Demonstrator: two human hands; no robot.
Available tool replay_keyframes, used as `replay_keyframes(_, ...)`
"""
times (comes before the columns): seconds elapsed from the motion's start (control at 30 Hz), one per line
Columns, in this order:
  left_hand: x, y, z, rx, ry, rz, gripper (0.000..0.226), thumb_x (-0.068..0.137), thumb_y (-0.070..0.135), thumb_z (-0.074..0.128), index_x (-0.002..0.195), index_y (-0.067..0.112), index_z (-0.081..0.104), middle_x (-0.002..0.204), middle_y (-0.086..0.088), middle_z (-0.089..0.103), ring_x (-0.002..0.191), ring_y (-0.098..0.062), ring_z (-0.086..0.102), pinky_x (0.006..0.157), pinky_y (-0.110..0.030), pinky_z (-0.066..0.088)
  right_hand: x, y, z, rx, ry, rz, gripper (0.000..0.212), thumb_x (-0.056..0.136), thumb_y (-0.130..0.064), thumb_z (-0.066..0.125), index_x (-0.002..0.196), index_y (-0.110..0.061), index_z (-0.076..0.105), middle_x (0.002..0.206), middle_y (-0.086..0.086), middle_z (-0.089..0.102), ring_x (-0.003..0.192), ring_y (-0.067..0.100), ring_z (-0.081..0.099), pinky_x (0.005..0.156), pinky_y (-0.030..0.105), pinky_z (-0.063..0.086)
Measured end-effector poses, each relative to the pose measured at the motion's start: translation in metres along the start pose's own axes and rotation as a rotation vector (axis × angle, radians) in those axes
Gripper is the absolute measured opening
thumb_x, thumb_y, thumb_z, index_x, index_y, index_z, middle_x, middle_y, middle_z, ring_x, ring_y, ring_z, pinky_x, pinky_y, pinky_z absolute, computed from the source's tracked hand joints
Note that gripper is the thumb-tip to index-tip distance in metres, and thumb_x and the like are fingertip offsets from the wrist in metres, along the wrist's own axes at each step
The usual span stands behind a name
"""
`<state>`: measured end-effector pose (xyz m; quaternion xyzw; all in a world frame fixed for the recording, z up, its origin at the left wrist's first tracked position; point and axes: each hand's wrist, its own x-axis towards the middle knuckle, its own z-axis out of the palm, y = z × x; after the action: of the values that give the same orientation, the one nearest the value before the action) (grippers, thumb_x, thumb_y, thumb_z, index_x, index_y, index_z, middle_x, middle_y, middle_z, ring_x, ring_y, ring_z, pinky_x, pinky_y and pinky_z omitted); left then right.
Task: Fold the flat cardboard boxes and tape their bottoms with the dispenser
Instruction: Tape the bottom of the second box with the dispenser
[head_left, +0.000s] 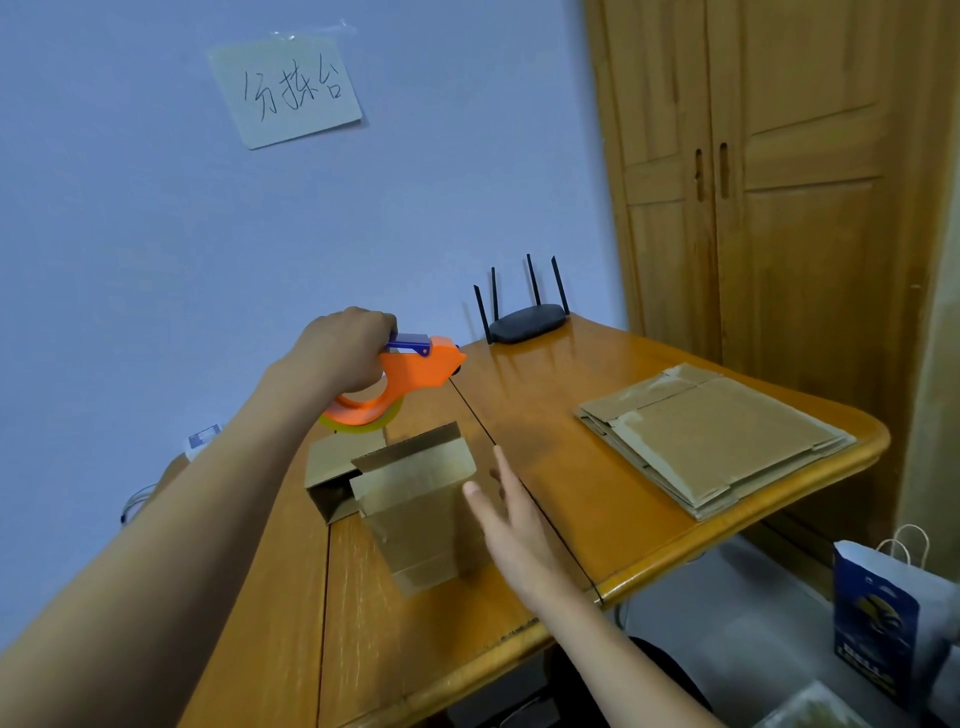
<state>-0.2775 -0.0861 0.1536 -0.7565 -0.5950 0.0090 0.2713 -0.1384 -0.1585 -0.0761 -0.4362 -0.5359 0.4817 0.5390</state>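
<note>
My left hand grips the handle of an orange tape dispenser with a blue lever and a yellowish tape roll, held in the air above the far side of the boxes. A folded cardboard box stands on the wooden table, its flaps at the far top end. Behind it lies another folded box on its side, open end toward me. My right hand is open with fingers spread, just right of the near box; I cannot tell whether it touches it. A stack of flat cardboard boxes lies at the table's right.
A black router with several antennas stands at the table's far edge. A wooden wardrobe rises at the right. A blue and white paper bag sits on the floor at the lower right. A handwritten paper sign hangs on the wall.
</note>
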Motion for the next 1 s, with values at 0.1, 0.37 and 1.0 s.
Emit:
replay_keyframes(0.1,0.001,-0.001,0.001,-0.004,-0.001,0.0,0.041,0.083,0.003,0.059,0.121,0.016,0.056,0.106,-0.007,0.065,0.092,-0.025,0.059,0.074,-0.033,0.052,0.004,-0.002,0.003,-0.081,-0.082,-0.004,0.106,0.079,-0.066,0.068,0.153,-0.052,-0.008,0.165,-0.016,0.007,0.151,0.018,0.012,0.118,0.048,0.023)
replay_keyframes(0.37,0.001,0.003,-0.001,-0.015,-0.009,-0.003,0.041,0.085,0.003,0.059,0.123,0.016,0.054,0.109,-0.007,0.064,0.089,-0.021,0.053,0.07,-0.03,0.046,0.022,0.003,0.016,-0.116,-0.018,-0.014,0.095,0.078,-0.052,0.077,0.153,-0.048,0.019,0.152,-0.011,0.04,0.143,0.017,0.034,0.115,0.042,0.035)
replay_keyframes(1.0,0.002,0.005,-0.003,-0.018,0.025,0.014,0.038,0.086,0.006,0.059,0.123,0.016,0.055,0.109,-0.007,0.065,0.088,-0.02,0.054,0.07,-0.029,0.043,0.021,0.013,0.015,-0.097,0.004,0.06,0.105,0.076,-0.04,0.082,0.158,-0.031,0.018,0.15,-0.007,0.043,0.142,0.018,0.034,0.114,0.041,0.034)
